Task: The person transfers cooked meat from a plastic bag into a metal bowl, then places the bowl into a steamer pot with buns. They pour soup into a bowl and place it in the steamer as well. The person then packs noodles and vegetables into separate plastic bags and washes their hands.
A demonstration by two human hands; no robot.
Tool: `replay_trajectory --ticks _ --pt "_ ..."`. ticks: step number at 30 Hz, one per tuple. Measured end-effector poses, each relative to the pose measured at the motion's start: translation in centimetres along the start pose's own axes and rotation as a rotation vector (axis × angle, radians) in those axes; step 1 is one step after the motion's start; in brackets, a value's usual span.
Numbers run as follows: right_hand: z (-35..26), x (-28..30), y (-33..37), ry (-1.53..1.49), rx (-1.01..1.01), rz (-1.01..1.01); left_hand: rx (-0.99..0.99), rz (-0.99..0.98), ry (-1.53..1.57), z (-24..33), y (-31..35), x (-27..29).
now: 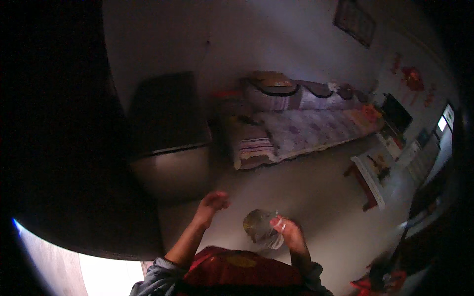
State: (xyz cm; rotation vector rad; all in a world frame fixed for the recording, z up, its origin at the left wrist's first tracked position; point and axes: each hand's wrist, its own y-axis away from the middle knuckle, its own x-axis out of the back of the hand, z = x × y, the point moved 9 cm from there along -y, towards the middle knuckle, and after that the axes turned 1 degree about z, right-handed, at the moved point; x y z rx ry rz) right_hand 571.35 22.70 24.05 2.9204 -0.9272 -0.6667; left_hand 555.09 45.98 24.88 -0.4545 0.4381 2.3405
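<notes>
My right hand [287, 230] is closed on the edge of a see-through, shiny plastic bag [264, 228], thumb on top. Something brownish-yellow shows inside the bag, too dim to name. It hangs in front of my body, above the floor. To its left, my left hand [213, 203] is raised in the air, apart from the bag. The fingers there are loosely bent and slightly apart, with nothing seen in them. Grey sleeves are pushed up on both forearms, and a red garment covers my front.
A sofa [311, 130] with patterned covers stands along the far wall. Left of it is a dark-topped cabinet [170, 118]. A low table [373, 172] with a white top sits at the right, near a dark screen [396, 112]. A large dark surface fills the left side.
</notes>
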Motion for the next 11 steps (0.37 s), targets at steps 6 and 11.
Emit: replay_trajectory --ticks 6,11 --pt "-4.6 -1.6 -7.5 -0.169 -0.063 -0.071 -0.073 0.16 -0.071 4.2 1.4 2.3" --pt "-5.1 -3.6 -2.7 -0.077 -0.105 -0.083 -0.114 0.356 -0.106 5.6 10.2 8.0"
